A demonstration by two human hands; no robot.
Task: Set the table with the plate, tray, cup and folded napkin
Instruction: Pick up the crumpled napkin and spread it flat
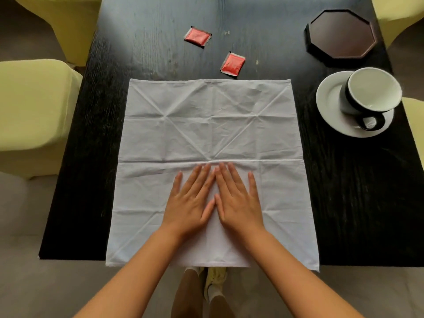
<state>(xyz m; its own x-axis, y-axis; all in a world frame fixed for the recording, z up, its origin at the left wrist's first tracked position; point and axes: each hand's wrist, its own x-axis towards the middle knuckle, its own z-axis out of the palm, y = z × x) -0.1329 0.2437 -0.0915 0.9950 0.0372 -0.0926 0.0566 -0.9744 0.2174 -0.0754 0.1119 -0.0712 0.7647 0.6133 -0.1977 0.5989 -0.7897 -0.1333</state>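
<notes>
A white cloth napkin (211, 125) lies spread on the dark table (344, 191), creased, with its near part folded up to a straight edge across the middle. My left hand (191, 200) and my right hand (238, 200) rest flat side by side on that folded flap, fingers together, just below the fold edge. At the right stands a black-and-white cup (369, 92) tilted on a white plate (330, 106). A dark octagonal tray (341, 34) sits at the far right.
Two red sachets (197, 36) (232, 64) lie beyond the napkin. Yellow-covered chairs (34, 111) stand at the left and at the right edge. The napkin's near edge overhangs the table front, above my legs and shoes.
</notes>
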